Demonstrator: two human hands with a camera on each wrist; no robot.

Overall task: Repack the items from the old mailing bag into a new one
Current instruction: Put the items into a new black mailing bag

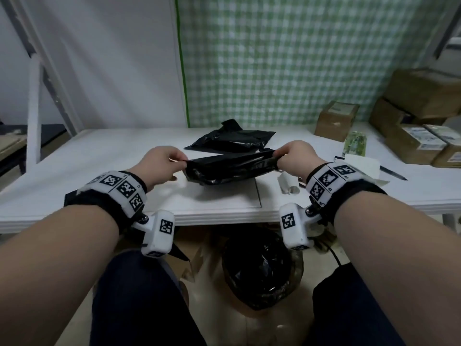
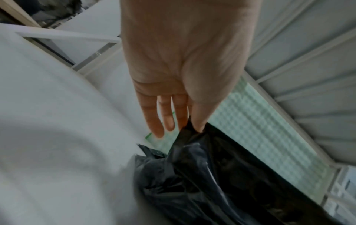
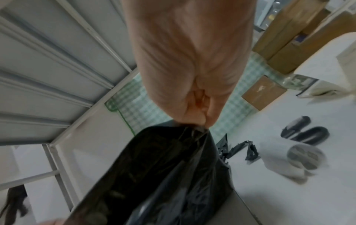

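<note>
Both hands, left [image 1: 163,162] and right [image 1: 295,156], pinch opposite ends of a black bag [image 1: 232,168] above the white surface [image 1: 99,171]; a second bag [image 1: 232,141] lies behind, boxes [image 1: 414,143] at the right edge.

Head view looks down; both wrist views closely share the black bag [image 1: 232,168].

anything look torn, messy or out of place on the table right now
Yes. Behind the black mailing bag held between the left hand and right hand, a second black bag lies crumpled with one corner sticking up. The right wrist view shows ragged black plastic scraps loose on the white table.
</note>
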